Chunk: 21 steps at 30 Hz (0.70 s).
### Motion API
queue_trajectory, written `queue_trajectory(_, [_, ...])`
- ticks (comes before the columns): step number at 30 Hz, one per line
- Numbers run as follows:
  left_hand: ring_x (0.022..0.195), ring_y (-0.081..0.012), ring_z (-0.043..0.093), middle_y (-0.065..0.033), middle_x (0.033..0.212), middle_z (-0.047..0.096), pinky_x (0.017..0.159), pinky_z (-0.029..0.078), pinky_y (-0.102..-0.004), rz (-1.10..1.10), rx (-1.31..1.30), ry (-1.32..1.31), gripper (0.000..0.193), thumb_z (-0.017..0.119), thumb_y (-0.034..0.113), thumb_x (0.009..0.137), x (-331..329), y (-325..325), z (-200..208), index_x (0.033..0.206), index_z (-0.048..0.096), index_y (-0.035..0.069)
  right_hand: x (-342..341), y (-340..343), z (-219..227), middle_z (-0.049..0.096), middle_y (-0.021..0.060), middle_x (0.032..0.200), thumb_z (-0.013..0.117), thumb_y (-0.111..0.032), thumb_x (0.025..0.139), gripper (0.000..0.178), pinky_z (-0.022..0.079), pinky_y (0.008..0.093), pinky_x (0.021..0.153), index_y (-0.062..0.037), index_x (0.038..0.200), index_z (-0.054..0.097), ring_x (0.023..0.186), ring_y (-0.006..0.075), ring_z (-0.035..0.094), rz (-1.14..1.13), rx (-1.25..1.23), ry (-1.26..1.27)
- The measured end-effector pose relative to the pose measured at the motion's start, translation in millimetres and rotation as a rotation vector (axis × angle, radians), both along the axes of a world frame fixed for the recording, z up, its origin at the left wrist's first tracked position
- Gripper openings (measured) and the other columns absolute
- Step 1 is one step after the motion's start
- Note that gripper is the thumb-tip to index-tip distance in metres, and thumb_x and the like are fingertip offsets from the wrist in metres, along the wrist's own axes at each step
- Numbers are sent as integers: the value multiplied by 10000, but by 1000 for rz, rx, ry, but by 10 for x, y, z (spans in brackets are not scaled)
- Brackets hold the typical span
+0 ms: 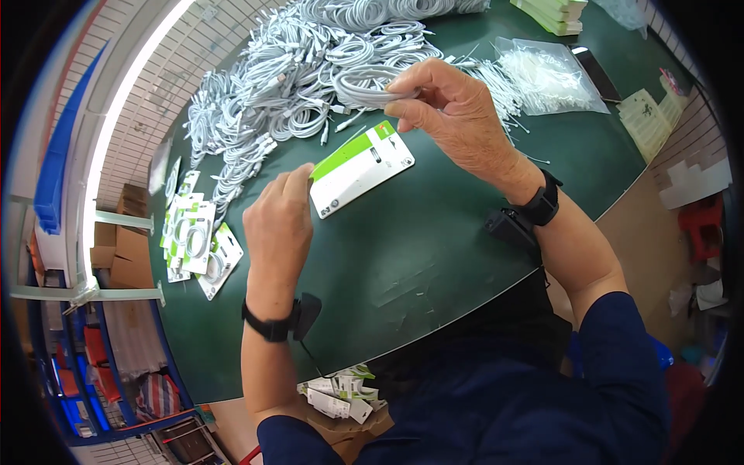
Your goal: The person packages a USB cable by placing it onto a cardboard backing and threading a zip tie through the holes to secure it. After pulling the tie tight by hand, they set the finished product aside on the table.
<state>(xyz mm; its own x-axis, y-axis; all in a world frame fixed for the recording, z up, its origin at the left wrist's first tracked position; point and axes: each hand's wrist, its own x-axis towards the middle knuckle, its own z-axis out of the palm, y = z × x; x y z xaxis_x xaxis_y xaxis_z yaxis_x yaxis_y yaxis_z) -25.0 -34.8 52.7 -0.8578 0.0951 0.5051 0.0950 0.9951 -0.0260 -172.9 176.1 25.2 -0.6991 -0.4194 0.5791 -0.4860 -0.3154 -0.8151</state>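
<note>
My left hand point(279, 217) is closed on the left end of a flat white and green packaging card point(358, 174), tilted over the green table. Its thumb is hidden behind the fingers. Just beyond the card, my right hand point(465, 116) pinches the right end of a coiled white cable point(360, 89) between thumb and fingers. The coil is held up in front of a big heap of coiled white cables point(287, 70). Both wrists wear black straps with small black devices.
Cards with coiled cables point(194, 240) lie piled at the table's left edge. A clear bag of white plastic ties point(546, 77) and a dark phone point(595, 74) are at the far right, with a stack of green cards point(552, 14) behind. Below the near edge, a carton holds more cards point(337, 403).
</note>
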Motion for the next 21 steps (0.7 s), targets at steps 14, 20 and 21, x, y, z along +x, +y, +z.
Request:
queue_trajectory(14, [723,-260,636,-82,813,622,616,521,-374,-106,218,18,157,701,57,828,325,316,-379,977,652,61,425,-323,-337,680,84,908,733,9,884,165,552,254,676,-1,1004,620,765,129,674,61,309,295])
queue_trajectory(20, [739,-238,627,-103,820,621,654,538,-343,-217,205,408,238,764,53,808,492,371,-271,1025,668,36,409,-343,-354,678,96,910,744,20,867,194,556,249,688,5,1007,611,777,123,670,-21,295,249])
queue_trajectory(21, [776,-242,633,-107,868,631,674,537,-342,-187,517,239,216,740,88,854,623,468,-292,1044,664,22,409,-337,-358,678,96,910,744,20,867,194,556,249,688,5,1007,611,777,123,670,-27,293,233])
